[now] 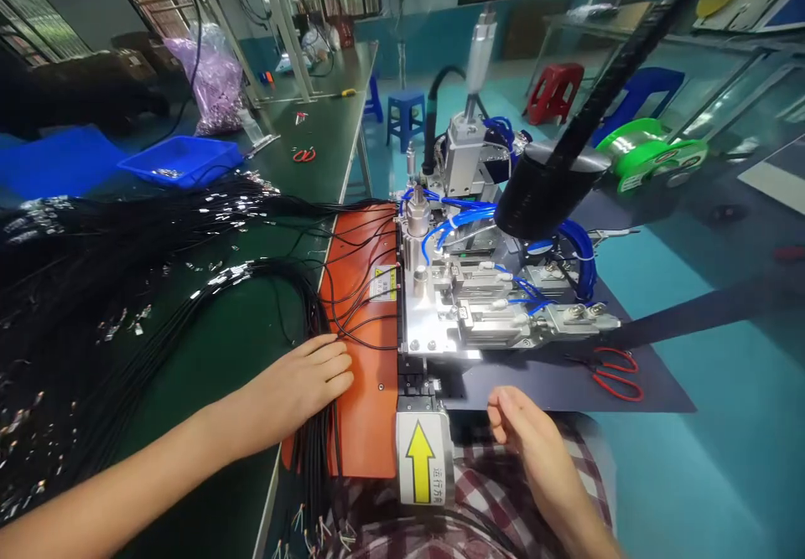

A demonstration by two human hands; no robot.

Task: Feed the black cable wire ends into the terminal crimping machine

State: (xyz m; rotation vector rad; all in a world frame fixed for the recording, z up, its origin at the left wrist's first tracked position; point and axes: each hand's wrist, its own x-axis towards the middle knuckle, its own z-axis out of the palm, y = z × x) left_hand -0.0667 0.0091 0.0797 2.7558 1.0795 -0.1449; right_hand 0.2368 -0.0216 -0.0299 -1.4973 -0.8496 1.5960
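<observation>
My left hand (314, 379) rests palm down on a bundle of black cables (313, 442), its fingers bent over them at the edge of the orange plate (368, 408). The cables hang down with stripped wire ends at the bottom. To the right, my right hand (519, 425) is held in the air with curled fingers, just in front of the machine's dark base; nothing shows in it. Between the hands and beyond them stands the metal machine (478, 307) with blue air tubes. Several thin black cables run across the orange plate into its left side.
Red-handled scissors (616, 375) lie on the dark base at the right. A white cylinder (423, 458) with a yellow arrow juts toward me. On the green table (239, 333) are more cables and a blue tray (182, 161). A black lamp (544, 190) overhangs the machine.
</observation>
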